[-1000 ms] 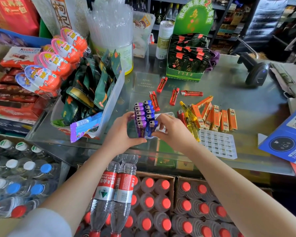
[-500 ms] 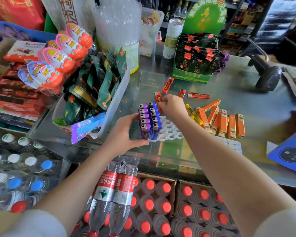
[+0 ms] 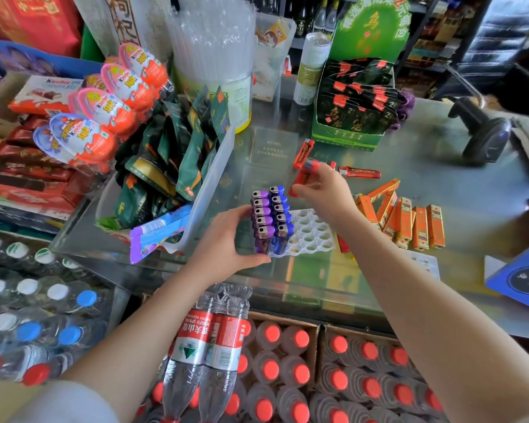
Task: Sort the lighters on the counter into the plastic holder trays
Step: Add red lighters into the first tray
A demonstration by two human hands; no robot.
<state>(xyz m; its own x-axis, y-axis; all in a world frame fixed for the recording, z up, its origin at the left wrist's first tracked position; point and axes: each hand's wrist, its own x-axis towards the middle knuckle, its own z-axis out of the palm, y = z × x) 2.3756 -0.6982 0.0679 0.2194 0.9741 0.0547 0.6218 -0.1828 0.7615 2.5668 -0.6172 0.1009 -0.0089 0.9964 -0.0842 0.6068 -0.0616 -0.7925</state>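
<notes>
At centre frame the white holder tray point(image 3: 310, 236) lies flat on the glass counter point(image 3: 409, 166), with two rows of lighters standing upright in its left-hand sockets: a purple row point(image 3: 261, 219) on the outside and a blue row point(image 3: 280, 219) just beside it. The sockets to the right of these rows are open. The left hand point(image 3: 226, 242) is placed against the tray's left side, fingers curled round the purple row and thumb lying along the near edge; this hold probably braces the light tray so it does not slide or tip while a lighter is pushed in. The right hand point(image 3: 324, 193), just above and behind the tray, pinches a red lighter point(image 3: 303, 177) between thumb and fingertips, body slanting downward. The likely purpose is to turn it base-down for the next free socket, beside the blue row. More red lighters point(image 3: 359, 172) lie flat on the counter above the right hand, and a group of orange lighters point(image 3: 409, 222) lies to the right of the tray, touching one another. Grouping by colour suggests each colour fills its own row. A second tray point(image 3: 425, 264) lies partly hidden at lower right.
</notes>
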